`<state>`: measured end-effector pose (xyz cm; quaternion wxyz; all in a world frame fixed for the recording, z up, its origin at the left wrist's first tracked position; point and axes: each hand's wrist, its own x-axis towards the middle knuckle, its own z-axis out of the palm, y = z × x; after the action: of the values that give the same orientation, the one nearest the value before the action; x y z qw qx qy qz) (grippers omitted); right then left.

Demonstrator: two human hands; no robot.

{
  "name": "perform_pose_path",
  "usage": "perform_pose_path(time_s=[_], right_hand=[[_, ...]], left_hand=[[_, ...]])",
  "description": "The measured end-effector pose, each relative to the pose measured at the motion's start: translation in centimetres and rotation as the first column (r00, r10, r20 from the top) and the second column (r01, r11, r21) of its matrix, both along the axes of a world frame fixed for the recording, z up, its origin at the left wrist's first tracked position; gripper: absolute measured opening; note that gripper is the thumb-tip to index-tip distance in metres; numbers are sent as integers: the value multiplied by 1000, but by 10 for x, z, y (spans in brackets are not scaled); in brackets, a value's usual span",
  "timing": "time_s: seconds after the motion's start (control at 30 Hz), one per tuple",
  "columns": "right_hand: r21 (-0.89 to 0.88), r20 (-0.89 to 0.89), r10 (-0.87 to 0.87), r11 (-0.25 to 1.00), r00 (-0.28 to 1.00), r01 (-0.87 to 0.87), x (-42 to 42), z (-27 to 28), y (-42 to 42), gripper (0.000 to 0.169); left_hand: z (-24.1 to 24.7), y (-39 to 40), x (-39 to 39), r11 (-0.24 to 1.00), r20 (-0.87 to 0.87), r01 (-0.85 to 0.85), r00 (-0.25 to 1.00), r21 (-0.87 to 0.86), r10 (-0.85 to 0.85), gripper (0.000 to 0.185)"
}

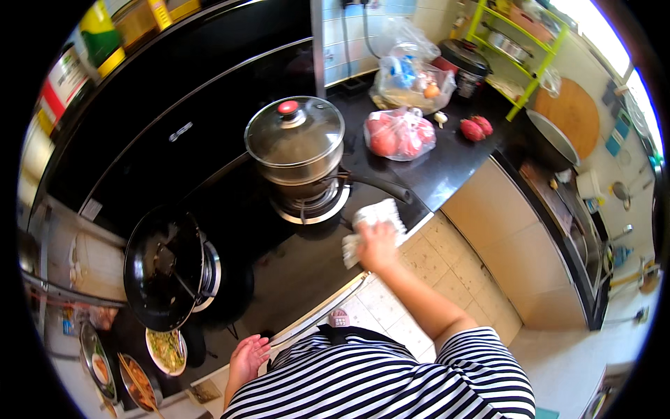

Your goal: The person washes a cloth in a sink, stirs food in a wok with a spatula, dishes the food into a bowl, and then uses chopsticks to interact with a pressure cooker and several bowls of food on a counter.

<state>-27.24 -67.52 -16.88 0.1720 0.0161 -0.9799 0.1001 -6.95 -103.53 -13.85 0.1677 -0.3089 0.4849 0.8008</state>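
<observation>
My right hand (378,243) presses a white cloth (384,212) onto the front right part of the black glass cooktop (298,272). Just behind the cloth is the black handle of a pan on the right burner, with a steamer pot (303,167) under a glass lid (277,139) on that burner. My left hand (251,356) is held low by the cooktop's front edge, palm turned up, fingers apart and holding nothing. On the left burner a black wok (141,267) sits tilted, with a utensil inside.
Dishes of food, including a white oval plate (166,371), stand at the left. On the right counter lie a bag of red fruit (400,136), dragon fruit (473,130), a garlic bulb (440,118) and an electric cooker (465,65). A sink (583,246) is further right.
</observation>
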Motion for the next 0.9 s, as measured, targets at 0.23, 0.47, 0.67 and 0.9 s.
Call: perform_pose_path(time_s=[0.23, 0.47, 0.67, 0.9], right_hand=[[-477, 5, 423, 797, 906, -369, 76, 28, -65, 53], [-478, 82, 192, 869, 978, -130, 149, 15, 36, 32], [-609, 230, 56, 787, 972, 99, 182, -18, 111, 24], [-445, 40, -33, 894, 999, 47, 197, 24, 238, 23]], left_hand=[[3, 38, -45, 953, -110, 303, 947, -1, -301, 25], [0, 86, -54, 902, -181, 431, 885, -27, -428, 23], [-29, 117, -55, 833, -45, 552, 833, 10, -552, 27], [8, 289, -116, 611, -272, 745, 550, -269, -790, 29]])
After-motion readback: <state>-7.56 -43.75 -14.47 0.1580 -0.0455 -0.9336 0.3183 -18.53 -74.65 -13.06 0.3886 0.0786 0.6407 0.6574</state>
